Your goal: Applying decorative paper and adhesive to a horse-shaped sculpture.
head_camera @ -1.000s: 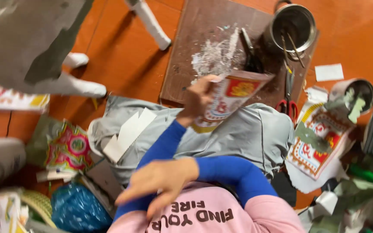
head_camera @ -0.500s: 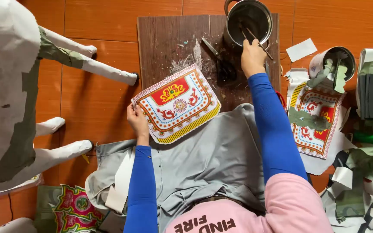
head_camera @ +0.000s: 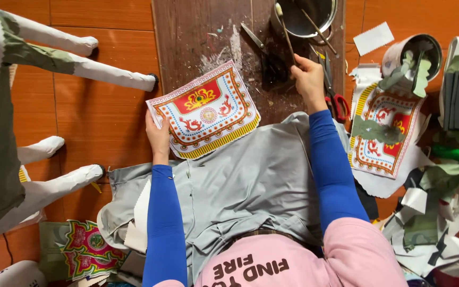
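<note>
My left hand [head_camera: 158, 137] holds the left edge of a decorated paper sheet [head_camera: 204, 110], white with red, yellow and green ornament, lying half on a dark wooden board [head_camera: 187, 37] and half on my grey trousers. My right hand [head_camera: 308, 79] grips a thin brush stick [head_camera: 286, 32] whose upper end rests in a metal pot [head_camera: 305, 16] at the board's top right. Both arms wear blue sleeves.
Red-handled scissors [head_camera: 336, 98] lie just right of my right hand. A second ornamented sheet [head_camera: 386, 133], a tin of paper scraps [head_camera: 414, 56] and torn paper pile up at the right. White paper-covered animal legs [head_camera: 81, 69] stand at the left on orange tiles.
The right hand drew back from the pot toward me, now holding the brush stick. The left hand and decorated sheet stayed almost in place, and the view steadied.
</note>
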